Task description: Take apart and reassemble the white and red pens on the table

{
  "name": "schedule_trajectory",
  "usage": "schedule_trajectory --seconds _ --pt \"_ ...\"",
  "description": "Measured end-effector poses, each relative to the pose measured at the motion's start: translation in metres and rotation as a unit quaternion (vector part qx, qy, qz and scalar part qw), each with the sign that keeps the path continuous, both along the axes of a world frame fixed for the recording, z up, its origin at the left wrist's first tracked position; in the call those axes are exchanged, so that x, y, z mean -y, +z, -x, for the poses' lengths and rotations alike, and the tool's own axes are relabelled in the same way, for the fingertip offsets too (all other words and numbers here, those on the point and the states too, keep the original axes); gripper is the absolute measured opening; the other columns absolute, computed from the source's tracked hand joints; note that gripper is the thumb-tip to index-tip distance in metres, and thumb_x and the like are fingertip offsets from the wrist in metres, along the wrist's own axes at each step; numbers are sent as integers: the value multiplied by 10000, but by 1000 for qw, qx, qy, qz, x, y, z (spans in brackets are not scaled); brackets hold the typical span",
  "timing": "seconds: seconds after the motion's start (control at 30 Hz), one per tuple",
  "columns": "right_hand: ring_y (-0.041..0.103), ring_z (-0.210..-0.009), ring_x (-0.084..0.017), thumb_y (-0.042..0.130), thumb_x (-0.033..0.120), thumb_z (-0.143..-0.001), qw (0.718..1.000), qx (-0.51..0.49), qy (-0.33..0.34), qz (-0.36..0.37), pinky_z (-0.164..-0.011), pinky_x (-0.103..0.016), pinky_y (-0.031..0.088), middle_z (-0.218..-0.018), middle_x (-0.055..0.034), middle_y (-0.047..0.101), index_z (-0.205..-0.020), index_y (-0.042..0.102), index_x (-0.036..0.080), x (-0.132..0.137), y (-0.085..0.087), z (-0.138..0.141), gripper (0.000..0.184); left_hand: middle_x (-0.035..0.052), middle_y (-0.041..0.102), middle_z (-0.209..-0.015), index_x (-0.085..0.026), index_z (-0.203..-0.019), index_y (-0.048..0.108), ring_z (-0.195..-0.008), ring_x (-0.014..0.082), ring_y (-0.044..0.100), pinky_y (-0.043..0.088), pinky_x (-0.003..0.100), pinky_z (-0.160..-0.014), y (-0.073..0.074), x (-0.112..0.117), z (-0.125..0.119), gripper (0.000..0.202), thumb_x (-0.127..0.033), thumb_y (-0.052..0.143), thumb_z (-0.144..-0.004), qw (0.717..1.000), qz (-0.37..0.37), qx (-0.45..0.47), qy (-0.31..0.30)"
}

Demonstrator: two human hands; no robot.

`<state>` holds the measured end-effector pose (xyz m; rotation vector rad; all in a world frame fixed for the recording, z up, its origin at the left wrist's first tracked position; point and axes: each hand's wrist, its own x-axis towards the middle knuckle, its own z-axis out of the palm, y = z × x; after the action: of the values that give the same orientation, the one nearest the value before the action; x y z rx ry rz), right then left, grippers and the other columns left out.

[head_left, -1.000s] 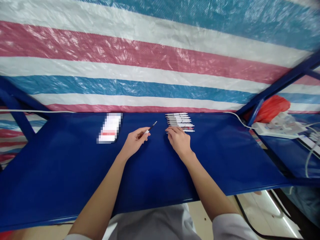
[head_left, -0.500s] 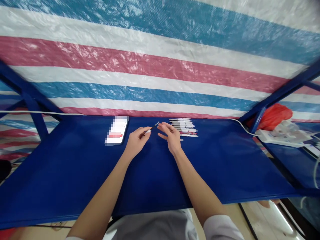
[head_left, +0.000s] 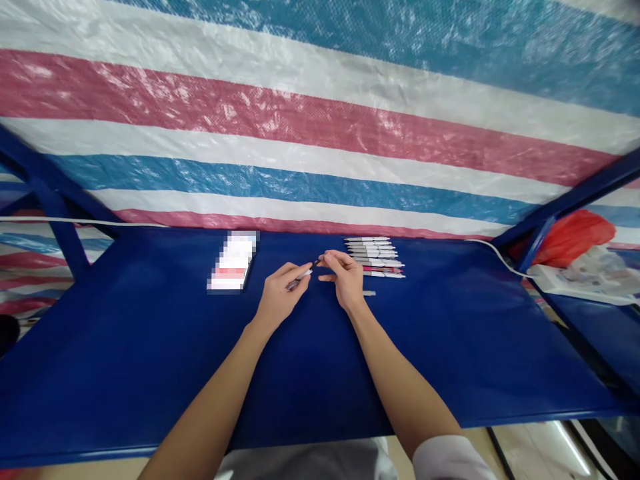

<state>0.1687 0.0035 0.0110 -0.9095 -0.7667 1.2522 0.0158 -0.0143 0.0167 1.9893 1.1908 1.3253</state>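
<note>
My left hand (head_left: 281, 295) holds a thin pen part (head_left: 306, 272) with a white body and a dark tip that points up and to the right. My right hand (head_left: 343, 278) pinches the dark tip end of that same part with thumb and forefinger. Both hands hover just above the blue table (head_left: 150, 347). A row of several white pens (head_left: 374, 255) lies side by side just right of my right hand. A small pale pen piece (head_left: 369, 293) lies on the table below that row.
A phone (head_left: 233, 269) lies flat to the left of my hands. A striped plastic sheet (head_left: 300, 133) hangs behind the table. At the right are a white cable (head_left: 493, 251), a power strip (head_left: 580, 288) and a red bag (head_left: 575, 235).
My right hand left the row of pens, moved left and closed its fingers on the tip of the part in my left hand. The camera view shifted slightly.
</note>
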Motion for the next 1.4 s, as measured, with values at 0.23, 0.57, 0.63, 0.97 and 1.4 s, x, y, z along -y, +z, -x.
schedule_trajectory --seconds 0.23,0.57,0.63,0.97,1.4 --pt "705 -717 -148 778 352 -663 1000 4 7 -6 -460 -178 578 -773 -10 739 -815 713 202 3 1 -1 223 13 675 -820 -219 -1035 705 -617 103 583 492 229 -587 -5 -1 1 216 -281 609 -852 999 39 -12 18" --pt "685 -703 -140 775 347 -656 999 25 25 -11 -474 -200 584 -794 -2 716 -787 698 205 5 3 0 208 44 742 -895 -221 -969 732 -785 206 694 578 334 -725 -3 2 -3 249 -395 662 -805 988 131 67 45" --pt "681 -706 -138 779 336 -648 999 28 28 -15 -480 -205 586 -819 0 712 -781 695 206 5 3 0 204 48 737 -899 -218 -981 731 -778 202 688 577 323 -700 -3 2 -4 257 -394 658 -808 988 132 72 41" --pt "664 -745 -132 754 324 -682 999 28 4 -40 -504 -195 569 -858 3 695 -836 693 220 7 2 -2 195 48 664 -968 -209 -982 714 -795 168 654 541 282 -699 -5 4 -6 236 -332 693 -782 993 87 75 0" --pt "683 -792 -135 702 414 -733 997 -63 -36 -20 -640 -248 593 -880 28 622 -960 607 272 4 1 -12 284 33 734 -882 -227 -1048 689 -801 190 665 501 274 -637 7 10 -3 273 -378 506 -913 991 125 -17 -36"
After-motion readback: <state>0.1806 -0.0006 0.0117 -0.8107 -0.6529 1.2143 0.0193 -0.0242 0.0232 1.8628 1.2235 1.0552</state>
